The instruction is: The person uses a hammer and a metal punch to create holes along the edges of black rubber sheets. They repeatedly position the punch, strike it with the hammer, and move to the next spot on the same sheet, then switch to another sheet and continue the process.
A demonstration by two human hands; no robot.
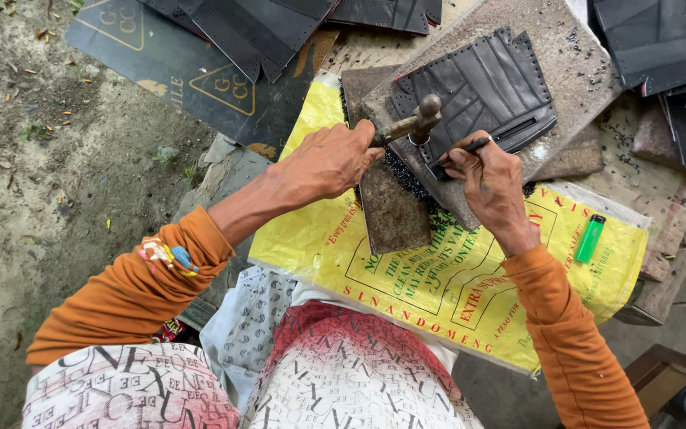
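My left hand (329, 163) grips the handle of a small hammer (418, 121), whose head hovers just above a black rubber piece. That ribbed rubber piece (482, 83), with rows of punched holes along its edges, lies on a grey stone slab (569, 59). Pinching a thin dark punch tool (470, 147), my right hand (492, 181) sets the tool's tip on the near edge of the rubber piece. Tiny black punched bits are heaped under the slab's near edge.
A yellow printed sack (438, 274) covers my lap and the work surface, with a green lighter (589, 238) on it. More black rubber pieces lie at the top (260, 32) and right (664, 40). A dark printed board (184, 75) and bare dirt ground (41, 159) are on the left.
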